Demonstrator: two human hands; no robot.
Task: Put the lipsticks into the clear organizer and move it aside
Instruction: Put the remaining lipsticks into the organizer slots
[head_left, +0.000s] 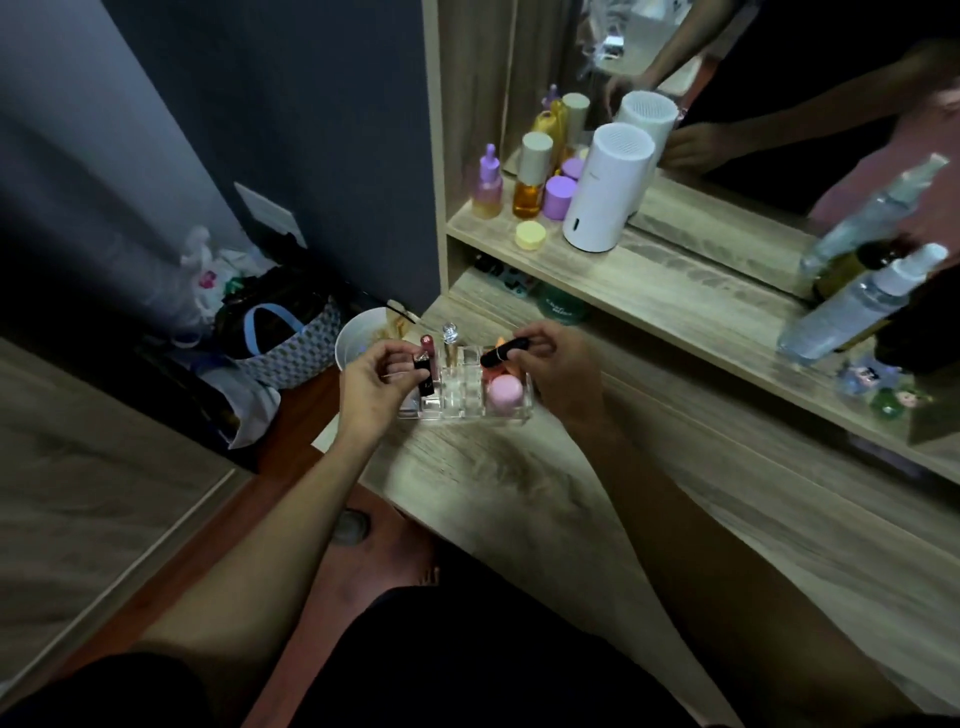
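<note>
The clear organizer (457, 402) stands on the wooden vanity top near its left edge. A pink-capped tube (427, 343) and a clear-topped one (450, 335) stand upright in its back slots, and a pink round puff (503, 393) fills its right compartment. My left hand (374, 387) pinches a black square lipstick (426, 371) upright over a left slot. My right hand (553, 366) holds a black round lipstick (501, 353) lying sideways just above the organizer's right side.
On the shelf behind stand a white cylinder device (605, 189), purple and amber bottles (530, 176) and a yellow jar (530, 235). Spray bottles (852, 306) lean at the right by the mirror. A white bin (358, 340) and a patterned bag (285, 343) sit on the floor at the left.
</note>
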